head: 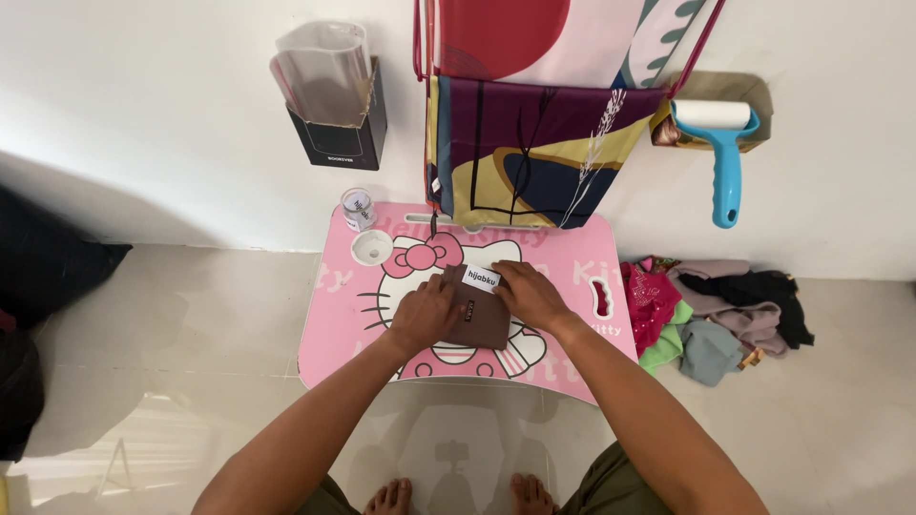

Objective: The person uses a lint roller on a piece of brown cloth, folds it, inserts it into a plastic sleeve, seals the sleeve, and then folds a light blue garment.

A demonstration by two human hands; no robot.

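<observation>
both hands press flat on a folded brown cloth (474,315) that lies in the middle of the small pink bench (334,334). the left hand (425,313) lies spread over the cloth's left half, fingers open, gripping nothing. the right hand (530,294) rests on the cloth's upper right edge, fingers extended beside a white label (481,278) stuck on the cloth's top; whether a fingertip pinches that label i cannot tell. as far as it shows, the cloth is already folded into a compact rectangle and the label sits on it, so the folding looks mostly done; smoothing or pressing seems to be what is in hand. above and left of the cloth, on the bench, stand a roll of stickers (358,207) and a small white cup-shaped holder (371,247). patterned scarves (525,143) hang on the wall beyond the cloth. to the cloth's right, on the floor, lies a heap of clothes (725,310); above that hangs a blue lint roller (722,143).
</observation>
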